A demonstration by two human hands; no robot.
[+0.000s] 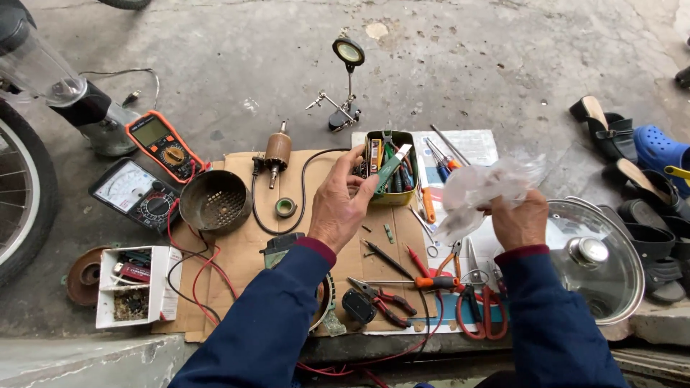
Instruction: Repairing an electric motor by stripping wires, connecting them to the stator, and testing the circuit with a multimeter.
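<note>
Leftmost, a clear blender jug on a grey base stood on the concrete floor, near an orange handheld multimeter and a black analogue meter. Below them sat a white cardboard box of small parts. On the brown cardboard sheet lay a round rusty perforated metal cup, a copper-wound motor armature and a small roll of green tape.

The left hand was raised above the cardboard, its grip closed between thumb and fingers on a slim green flat tool with a pale tip, held just in front of a yellow-green metal tin full of tools. Behind the tin stood a black magnifier stand with clips.

Lower down lay black-and-red pliers, an orange-handled screwdriver and red-handled scissors (all on or near the paper sheet).

The right hand was closed around a crumpled clear plastic bag, held up above the tools. Beside it rested a glass pot lid with a metal knob, and dark sandals lay farther right.
</note>
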